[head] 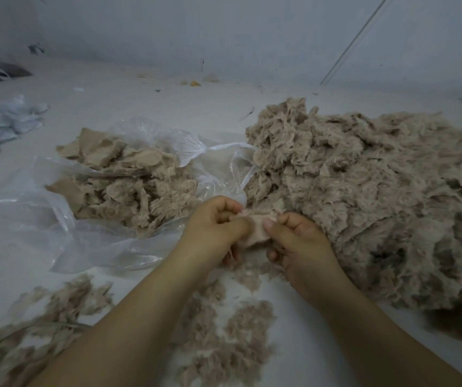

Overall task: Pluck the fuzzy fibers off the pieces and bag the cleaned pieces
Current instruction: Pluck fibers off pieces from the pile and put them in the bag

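Two hands, left hand (pixel 215 224) and right hand (pixel 298 236), pinch one fuzzy piece (pixel 256 229) between them, mid-pluck; loose fibers (pixel 232 331) lie below, the uncleaned heap (pixel 377 191) sits right, and next it likely goes left into the plastic bag (pixel 56 236)

The flat white surface (pixel 146 101) holds a big heap of fuzzy beige cloth pieces (pixel 377 196), a clear plastic bag (pixel 43 219) with more pieces, and loose beige fluff (pixel 232 339) in front.
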Motion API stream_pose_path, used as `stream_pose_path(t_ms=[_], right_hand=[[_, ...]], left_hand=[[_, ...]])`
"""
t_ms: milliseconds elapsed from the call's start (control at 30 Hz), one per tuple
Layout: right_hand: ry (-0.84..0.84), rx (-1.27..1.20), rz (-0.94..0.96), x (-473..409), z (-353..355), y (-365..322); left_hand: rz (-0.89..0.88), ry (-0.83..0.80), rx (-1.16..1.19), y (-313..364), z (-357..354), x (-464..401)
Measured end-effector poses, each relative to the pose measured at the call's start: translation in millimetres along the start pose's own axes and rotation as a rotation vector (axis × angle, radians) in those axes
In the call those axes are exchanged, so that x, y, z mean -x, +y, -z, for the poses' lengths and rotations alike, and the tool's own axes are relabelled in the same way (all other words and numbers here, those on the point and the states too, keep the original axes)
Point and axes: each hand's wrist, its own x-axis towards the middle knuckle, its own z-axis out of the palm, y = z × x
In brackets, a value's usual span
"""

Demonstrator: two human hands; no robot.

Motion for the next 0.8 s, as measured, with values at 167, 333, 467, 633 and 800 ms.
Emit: stream_pose_path(t_ms=[167, 333, 467, 633, 800], right_hand=[[-0.094, 0.190, 0.083, 2.6, -0.2, 2.6], [-0.094, 0.153, 0.047, 3.3, -0.3, -0.6], [-0.070, 0.001, -0.012, 2.4, 1.0, -1.8], [-0.020, -0.121, -0.042, 1.2, 0.4, -1.1], [-0.046, -0.163, -0.040, 0.3, 1.4, -0.6]], left_hand=[[-0.097, -0.104, -0.218, 1.3, -8.7, -4.2], [-0.133, 0.126, -0.103, -1.6, -10.6, -9.3], [-0.175, 0.305, -0.162, 1.0, 5.1, -11.9], [0.136, -0.298, -0.386, 6.4, 33.7, 2.3], [0.141, -0.543, -0.460, 17.6, 46.0, 4.7]])
